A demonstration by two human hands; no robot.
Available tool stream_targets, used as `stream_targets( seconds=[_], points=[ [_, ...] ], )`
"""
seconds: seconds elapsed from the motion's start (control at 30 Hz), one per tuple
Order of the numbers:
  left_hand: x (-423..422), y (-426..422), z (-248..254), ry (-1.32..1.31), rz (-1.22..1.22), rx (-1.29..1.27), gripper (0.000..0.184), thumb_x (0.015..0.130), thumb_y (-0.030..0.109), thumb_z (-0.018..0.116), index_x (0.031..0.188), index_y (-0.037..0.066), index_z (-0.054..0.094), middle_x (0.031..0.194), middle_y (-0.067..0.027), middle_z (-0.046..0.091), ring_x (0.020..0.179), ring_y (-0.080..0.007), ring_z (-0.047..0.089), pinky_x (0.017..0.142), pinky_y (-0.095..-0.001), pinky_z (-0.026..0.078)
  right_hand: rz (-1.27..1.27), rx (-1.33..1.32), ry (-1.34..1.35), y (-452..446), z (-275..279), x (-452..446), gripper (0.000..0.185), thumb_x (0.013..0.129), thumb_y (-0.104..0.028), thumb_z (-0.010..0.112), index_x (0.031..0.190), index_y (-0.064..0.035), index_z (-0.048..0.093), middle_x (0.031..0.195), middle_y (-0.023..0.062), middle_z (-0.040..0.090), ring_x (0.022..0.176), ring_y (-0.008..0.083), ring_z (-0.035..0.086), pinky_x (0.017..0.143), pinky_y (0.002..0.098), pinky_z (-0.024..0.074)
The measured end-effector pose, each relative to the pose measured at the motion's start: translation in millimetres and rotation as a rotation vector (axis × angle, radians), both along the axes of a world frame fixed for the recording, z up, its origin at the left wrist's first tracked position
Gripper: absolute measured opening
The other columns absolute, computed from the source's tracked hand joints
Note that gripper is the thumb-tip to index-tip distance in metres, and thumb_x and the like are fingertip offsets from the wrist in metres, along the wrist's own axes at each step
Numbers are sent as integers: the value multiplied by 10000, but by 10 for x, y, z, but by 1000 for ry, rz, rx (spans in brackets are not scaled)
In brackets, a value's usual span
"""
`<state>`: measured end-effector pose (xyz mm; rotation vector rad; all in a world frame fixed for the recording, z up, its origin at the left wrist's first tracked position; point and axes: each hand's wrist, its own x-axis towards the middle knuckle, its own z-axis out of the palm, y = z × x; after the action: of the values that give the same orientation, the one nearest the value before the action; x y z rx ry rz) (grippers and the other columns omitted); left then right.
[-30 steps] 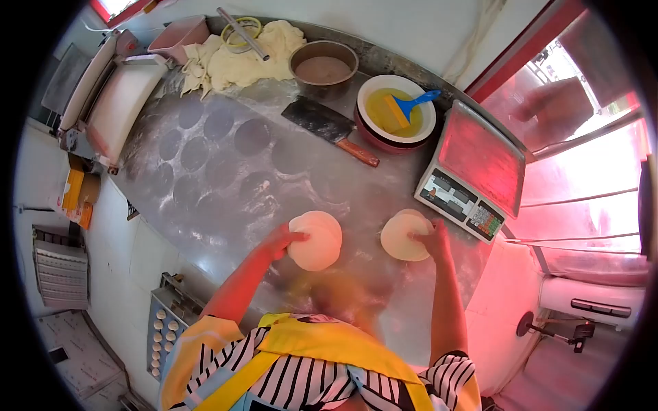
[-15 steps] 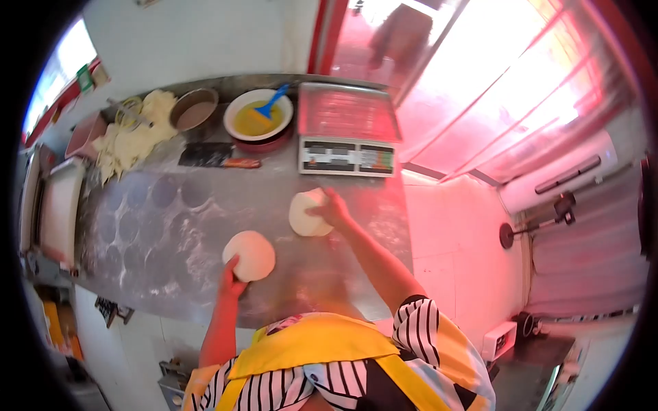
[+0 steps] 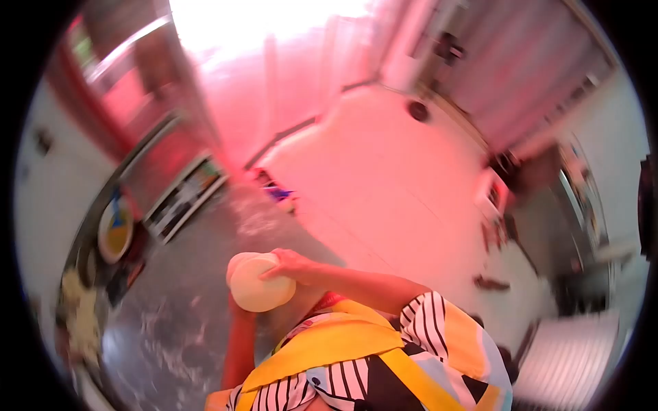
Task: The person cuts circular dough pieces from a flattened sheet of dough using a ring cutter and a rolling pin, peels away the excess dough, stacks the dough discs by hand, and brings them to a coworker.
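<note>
Pale round dough discs (image 3: 255, 286) are held together in front of my chest, over the table's near edge. My right hand (image 3: 288, 266) grips the upper right side of a disc, thumb on its face. Below and behind the discs is my left hand (image 3: 240, 301), mostly hidden by them, its fingers out of sight. One disc overlaps another that shows at the upper left. The floured metal table (image 3: 185, 288) lies to the left of the discs.
At the left are a scale (image 3: 185, 198), a bowl of yellow liquid (image 3: 116, 236) with a blue brush, a cleaver (image 3: 127, 281) and a dough mass (image 3: 81, 315). Tiled floor (image 3: 384, 185) stretches right of the table towards a dark counter (image 3: 548, 212).
My view has swung to the right. My hands, apart before with a disc in each, have come together, and the discs now overlap.
</note>
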<state>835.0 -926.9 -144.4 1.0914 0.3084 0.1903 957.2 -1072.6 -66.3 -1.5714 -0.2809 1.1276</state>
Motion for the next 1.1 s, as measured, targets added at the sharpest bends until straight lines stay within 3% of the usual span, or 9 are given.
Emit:
stream_targets(
  seconds=[0.13, 0.3, 0.43, 0.53, 0.63, 0.77, 0.93, 1.0, 1.1],
  points=[
    [554, -551, -28, -141, -254, 465, 477, 899, 277, 501, 1290, 20, 405, 1270, -168, 475, 1136, -287, 507, 925, -439, 466, -252, 34, 75, -960, -52, 235, 669, 619, -297, 803, 1104, 27, 473, 1042, 139, 548, 995, 214, 537, 854, 337, 438],
    [1704, -1409, -242, 60, -456, -109, 493, 891, 297, 502, 1278, 3, 417, 1270, -178, 479, 1134, -301, 508, 933, -445, 456, -540, 169, 12, -2143, 1, 706, 745, 602, -296, 822, 1129, 36, 413, 1040, 145, 538, 975, 225, 532, 846, 349, 442],
    [2659, -2584, -305, 219, -624, -207, 500, 890, 305, 506, 1276, 1, 417, 1272, -175, 479, 1134, -301, 508, 933, -444, 455, -723, 6, -211, -3226, -275, 1166, 794, 581, -290, 833, 1152, 40, 392, 1056, 170, 532, 989, 233, 526, 826, 347, 450],
    [3290, -3622, -327, 349, -790, -226, 505, 889, 310, 509, 1276, -1, 417, 1274, -172, 480, 1134, -301, 509, 934, -443, 455, -919, -89, -174, -4087, -283, 1421, 732, 607, -237, 820, 1150, 41, 416, 1074, 176, 541, 984, 253, 540, 826, 354, 458],
    [3754, -4580, -329, 483, -906, -207, 510, 888, 316, 512, 1275, -2, 417, 1276, -170, 480, 1134, -300, 509, 934, -441, 454, -1128, 248, -15, -5051, -351, 1568, 634, 656, -152, 782, 1155, 43, 443, 1083, 171, 559, 980, 267, 557, 828, 367, 467],
    [4465, -5739, -334, 631, -919, -161, 511, 867, 265, 563, 1281, 11, 406, 1247, -169, 504, 1115, -302, 524, 916, -450, 473, -1626, 538, 178, -6110, -207, 1526, 543, 704, -83, 736, 1163, 34, 470, 1084, 165, 576, 1003, 265, 569, 804, 395, 491],
    [5486, -7156, -419, 637, -1037, 19, 505, 827, 158, 628, 1260, 10, 415, 1206, -161, 531, 1096, -304, 537, 895, -473, 491, -2219, 797, 51, -7421, -1226, 1471, 509, 726, -95, 731, 1156, 28, 489, 1091, 154, 585, 977, 257, 595, 770, 408, 519],
    [5735, -7981, -259, 625, -1104, 106, 486, 827, 130, 626, 1250, 8, 422, 1198, -158, 535, 1090, -304, 541, 889, -475, 497, -2369, 858, 54, -8022, -1123, 1194, 476, 725, -77, 728, 1131, 23, 499, 1067, 137, 595, 924, 258, 614, 773, 397, 525],
    [5930, -9082, -157, 603, -1237, 156, 455, 836, 100, 610, 1244, 9, 429, 1193, -153, 536, 1083, -300, 545, 879, -470, 507, -2860, 508, 224, -8753, -1428, 985, 441, 712, -54, 731, 1092, 15, 518, 1010, 137, 609, 899, 262, 621, 749, 394, 535]
  ],
)
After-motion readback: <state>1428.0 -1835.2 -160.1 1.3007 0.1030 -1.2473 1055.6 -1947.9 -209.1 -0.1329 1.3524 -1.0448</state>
